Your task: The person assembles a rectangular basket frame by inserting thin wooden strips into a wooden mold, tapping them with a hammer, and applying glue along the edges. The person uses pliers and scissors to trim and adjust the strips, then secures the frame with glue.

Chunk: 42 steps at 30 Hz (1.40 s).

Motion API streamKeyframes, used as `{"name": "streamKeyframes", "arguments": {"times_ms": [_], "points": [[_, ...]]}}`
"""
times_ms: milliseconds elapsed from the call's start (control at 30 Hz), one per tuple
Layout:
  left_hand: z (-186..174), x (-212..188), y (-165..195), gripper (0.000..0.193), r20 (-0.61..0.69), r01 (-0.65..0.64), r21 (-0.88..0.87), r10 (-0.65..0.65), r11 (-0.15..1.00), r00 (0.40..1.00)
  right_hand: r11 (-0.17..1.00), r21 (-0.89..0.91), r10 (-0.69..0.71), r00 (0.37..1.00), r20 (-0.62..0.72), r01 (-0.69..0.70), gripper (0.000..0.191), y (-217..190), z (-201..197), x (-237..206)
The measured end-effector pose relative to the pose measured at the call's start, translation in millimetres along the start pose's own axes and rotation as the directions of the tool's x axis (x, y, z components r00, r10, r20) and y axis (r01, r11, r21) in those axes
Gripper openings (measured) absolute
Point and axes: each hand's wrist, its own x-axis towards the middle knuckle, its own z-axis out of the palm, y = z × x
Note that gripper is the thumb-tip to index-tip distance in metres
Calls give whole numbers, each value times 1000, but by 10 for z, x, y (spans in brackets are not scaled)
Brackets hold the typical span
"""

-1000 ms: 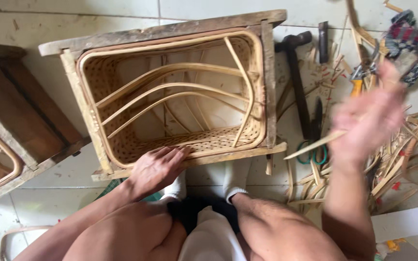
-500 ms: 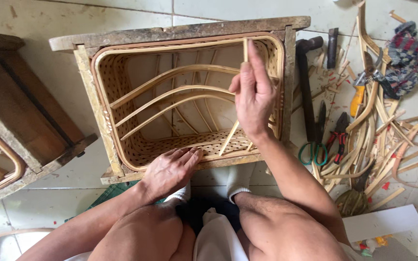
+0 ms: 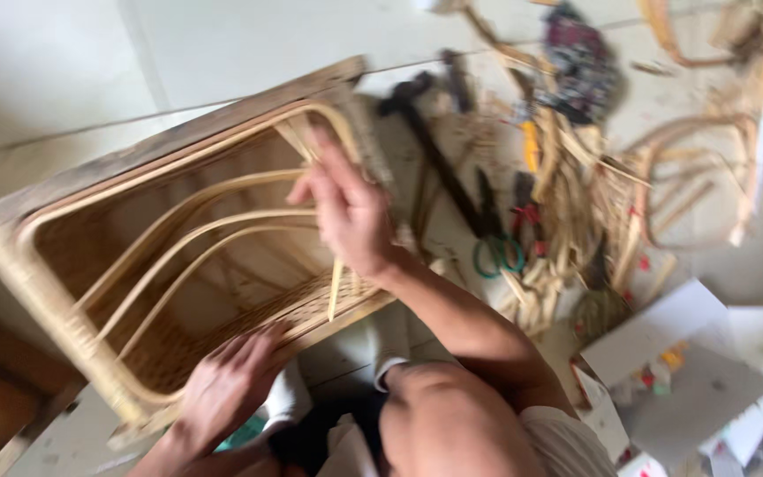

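Pale tan woven rattan basket (image 3: 178, 265), green-handled scissors (image 3: 498, 254), black hammer (image 3: 430, 146), yellow-handled tool (image 3: 532, 146), grey tiled floor (image 3: 64, 62)

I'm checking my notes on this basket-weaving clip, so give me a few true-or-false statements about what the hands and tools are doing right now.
1. The right hand holds a thin rattan strip over the opening of the rattan basket. True.
2. The left hand grips the hammer. False: the left hand rests on the basket's near edge, and the hammer lies on the floor to the right of the basket.
3. Green-handled scissors lie on the floor among rattan scraps. True.
4. The basket stands on a table. False: it stands on the tiled floor, in front of the person's knees.
5. Curved rattan ribs run across the inside of the basket. True.
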Motion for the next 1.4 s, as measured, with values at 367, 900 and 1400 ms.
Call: {"name": "streamKeyframes", "arguments": {"times_ms": [367,900,1400], "points": [[405,-297,-282,70,48,26,255,-40,967,998,605,-744,369,928,-55,-284,43,478,-2484,-589],[260,-83,-218,58,41,-31,213,23,977,999,838,-536,-99,940,-326,-97,27,1198,-2195,1809],[146,58,-177,43,-49,-43,36,45,998,998,918,154,354,930,102,-366,38,-51,290,213]]}}
